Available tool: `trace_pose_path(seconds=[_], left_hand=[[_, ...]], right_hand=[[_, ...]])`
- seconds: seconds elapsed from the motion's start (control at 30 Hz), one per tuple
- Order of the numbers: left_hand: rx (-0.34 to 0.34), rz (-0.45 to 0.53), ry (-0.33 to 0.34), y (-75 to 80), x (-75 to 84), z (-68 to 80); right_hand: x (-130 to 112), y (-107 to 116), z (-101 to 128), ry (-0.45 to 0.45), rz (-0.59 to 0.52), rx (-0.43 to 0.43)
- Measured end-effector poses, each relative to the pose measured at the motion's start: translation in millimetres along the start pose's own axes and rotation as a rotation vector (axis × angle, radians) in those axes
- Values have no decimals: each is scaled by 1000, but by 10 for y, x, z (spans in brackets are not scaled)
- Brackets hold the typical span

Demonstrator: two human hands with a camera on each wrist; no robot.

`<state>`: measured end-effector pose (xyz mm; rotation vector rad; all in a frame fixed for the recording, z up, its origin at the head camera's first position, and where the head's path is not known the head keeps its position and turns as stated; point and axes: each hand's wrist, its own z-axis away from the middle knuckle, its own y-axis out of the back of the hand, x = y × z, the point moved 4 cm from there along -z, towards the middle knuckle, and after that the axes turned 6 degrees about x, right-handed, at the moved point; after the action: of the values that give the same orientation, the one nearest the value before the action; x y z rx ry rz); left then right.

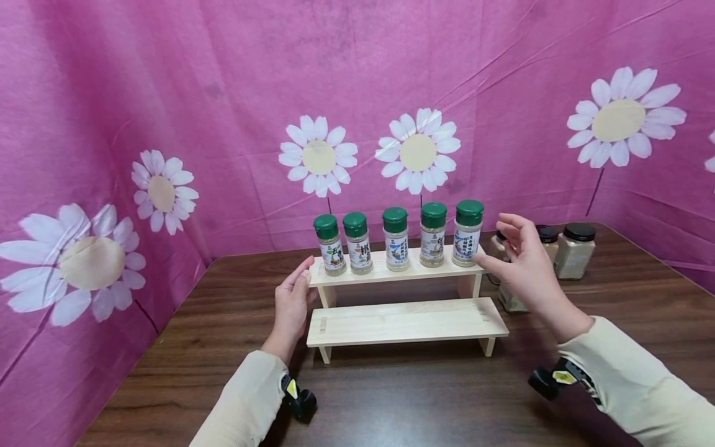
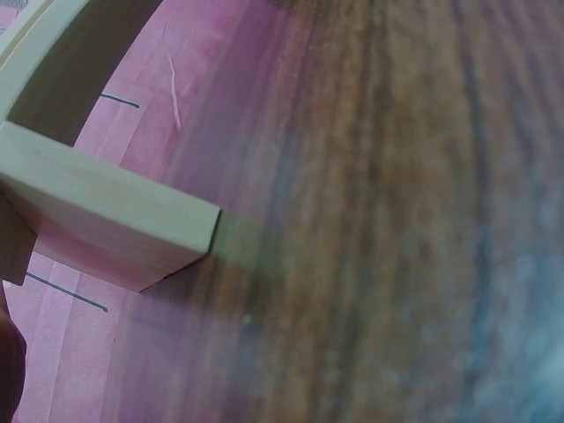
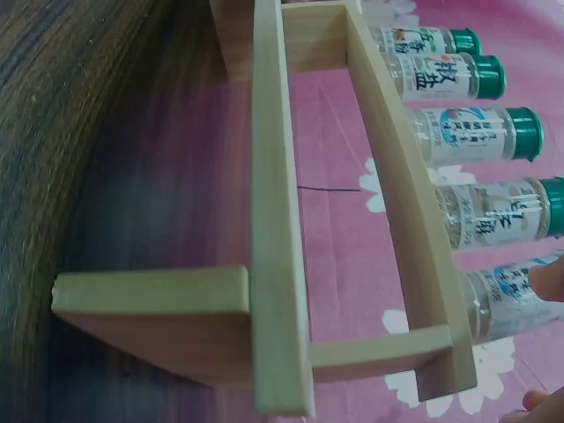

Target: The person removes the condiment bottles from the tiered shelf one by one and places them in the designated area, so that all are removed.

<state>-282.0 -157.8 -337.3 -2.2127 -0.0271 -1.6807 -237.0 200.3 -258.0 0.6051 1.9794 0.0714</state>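
Note:
A two-tier pale wooden rack (image 1: 408,323) stands on the table. Along its upper shelf is a row of several small spice jars with green caps, among them a left-end jar (image 1: 333,248), a middle jar (image 1: 396,242) and a right-end jar (image 1: 466,236). The lower shelf is bare. My left hand (image 1: 292,301) holds the left end of the upper shelf, thumb in front; the left wrist view barely shows it. Beside the right-end jar is my right hand (image 1: 525,264), fingers spread apart. Its thumb (image 3: 548,280) overlaps that jar in the right wrist view; whether it touches, I cannot tell.
Behind my right hand stand several black-capped jars, such as the rightmost one (image 1: 575,251), some partly hidden. Brown wood-grain table (image 1: 391,397) extends in front of the rack. A pink cloth with daisies (image 1: 234,93) hangs behind and at both sides.

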Motion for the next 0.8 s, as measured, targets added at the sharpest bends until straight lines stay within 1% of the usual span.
trace_pose_path(seconds=[0.2,0.37,0.57,0.8], left_hand=[[-6,22,5,-6,-9,1],[5,14,4,0,-6,-1],[-7,31,5,-3,-6,-6],[-7,45,17,-8,-15,-5]], right_hand=[[-7,-119,-11,3,-23,-7],[-10,-190,-19,0,-28,-15],[-13,-244,-41,18,-41,-9],[-12,-283,-54,13,-39,-1]])
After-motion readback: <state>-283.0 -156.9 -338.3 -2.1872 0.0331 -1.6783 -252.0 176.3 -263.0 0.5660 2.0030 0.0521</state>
